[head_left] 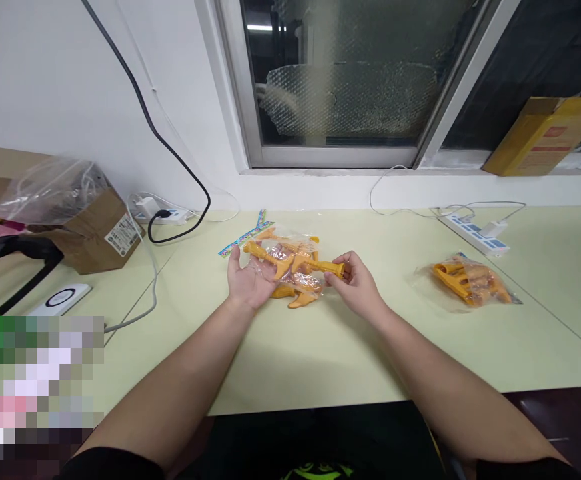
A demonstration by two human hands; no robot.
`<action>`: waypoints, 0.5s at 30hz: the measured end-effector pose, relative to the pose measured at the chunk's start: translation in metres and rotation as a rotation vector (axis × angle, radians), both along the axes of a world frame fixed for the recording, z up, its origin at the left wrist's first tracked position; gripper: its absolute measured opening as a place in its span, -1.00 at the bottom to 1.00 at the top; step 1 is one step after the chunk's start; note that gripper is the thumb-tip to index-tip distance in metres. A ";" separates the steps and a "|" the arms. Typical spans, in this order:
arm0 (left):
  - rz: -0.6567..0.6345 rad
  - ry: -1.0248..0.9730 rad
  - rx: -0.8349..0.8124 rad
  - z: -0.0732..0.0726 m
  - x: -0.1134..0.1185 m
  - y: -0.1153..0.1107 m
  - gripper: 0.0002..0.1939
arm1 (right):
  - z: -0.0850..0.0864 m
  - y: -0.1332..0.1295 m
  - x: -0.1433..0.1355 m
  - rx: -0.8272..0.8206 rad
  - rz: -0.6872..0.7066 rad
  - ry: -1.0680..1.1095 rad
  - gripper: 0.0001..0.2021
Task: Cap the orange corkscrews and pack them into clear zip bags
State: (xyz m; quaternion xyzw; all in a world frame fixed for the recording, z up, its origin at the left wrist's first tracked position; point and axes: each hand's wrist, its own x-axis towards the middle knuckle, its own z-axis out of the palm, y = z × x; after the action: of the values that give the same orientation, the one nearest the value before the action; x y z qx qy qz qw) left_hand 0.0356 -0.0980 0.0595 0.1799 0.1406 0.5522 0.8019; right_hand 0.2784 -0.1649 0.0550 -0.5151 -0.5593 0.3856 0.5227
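Orange plastic parts in a clear bag (pixel 295 299) lie at the middle of the pale table, with a colourful header strip (pixel 247 239) behind them on the left. Above the bag, two orange pieces are held up: one (pixel 265 255) rests on my left hand (pixel 251 283), whose palm faces up with the fingers partly spread under it. The other piece (pixel 326 267) has its flared end pinched between the thumb and fingers of my right hand (pixel 354 281). The inner ends of both pieces come close together; whether they touch is unclear.
A second bag of orange parts (pixel 470 283) lies on the table (pixel 320 360) at the right. Power strips (pixel 473 233) and cables run along the wall. An open cardboard box (pixel 87 233), a black strap and a white charging pad (pixel 60 300) are at the left.
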 end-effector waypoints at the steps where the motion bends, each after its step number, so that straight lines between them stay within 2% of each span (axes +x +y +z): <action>1: -0.001 -0.003 0.004 0.001 0.001 -0.001 -0.41 | -0.001 0.000 -0.002 -0.014 0.001 0.005 -0.67; 7: 0.006 -0.016 0.008 0.006 0.004 -0.005 -0.38 | -0.001 -0.002 -0.009 -0.084 0.028 -0.078 -0.70; 12: -0.008 -0.006 -0.008 0.006 0.003 -0.006 -0.40 | -0.001 -0.003 -0.009 -0.027 0.038 -0.212 -0.75; 15: -0.026 0.018 -0.010 0.004 0.003 -0.005 -0.47 | -0.006 -0.002 -0.014 -0.032 0.075 -0.134 -0.73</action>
State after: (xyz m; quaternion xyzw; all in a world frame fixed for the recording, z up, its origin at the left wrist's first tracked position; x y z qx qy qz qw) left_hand 0.0386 -0.1031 0.0633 0.1825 0.1483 0.5393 0.8086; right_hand 0.2645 -0.1672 0.0488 -0.5268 -0.6055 0.3786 0.4610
